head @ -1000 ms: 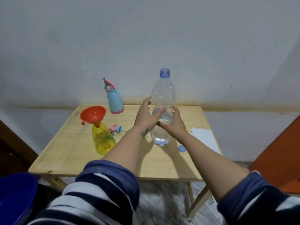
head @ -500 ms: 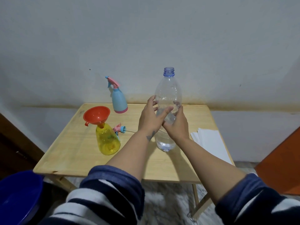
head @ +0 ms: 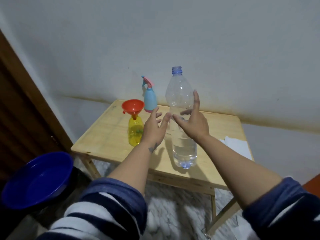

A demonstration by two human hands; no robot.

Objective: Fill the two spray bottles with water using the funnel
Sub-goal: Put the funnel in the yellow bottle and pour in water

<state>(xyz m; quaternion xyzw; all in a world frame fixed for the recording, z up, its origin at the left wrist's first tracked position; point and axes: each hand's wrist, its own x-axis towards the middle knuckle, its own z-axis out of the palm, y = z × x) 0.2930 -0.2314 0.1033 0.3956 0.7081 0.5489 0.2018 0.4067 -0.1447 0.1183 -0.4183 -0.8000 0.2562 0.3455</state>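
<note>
A tall clear water bottle (head: 180,94), uncapped and holding a little water at its base, stands upright on the wooden table (head: 110,135). My left hand (head: 153,128) hovers just left of it with fingers spread. My right hand (head: 194,121) is in front of the bottle's middle, fingers straight and splayed, gripping nothing. A yellow spray bottle (head: 135,132) stands at the left with an orange funnel (head: 133,106) in its neck. A light blue spray bottle (head: 150,97) with a pink trigger head stands behind it near the wall.
A dark blue basin (head: 36,179) sits low at the left beside the table. White paper sheets (head: 237,146) lie on the table's right edge. A wooden door frame (head: 26,94) rises at the left. The wall runs close behind the table.
Both hands have let go of the water bottle and spread open beside it. The view has shifted, so the table now appears further right and the basin is more in view.
</note>
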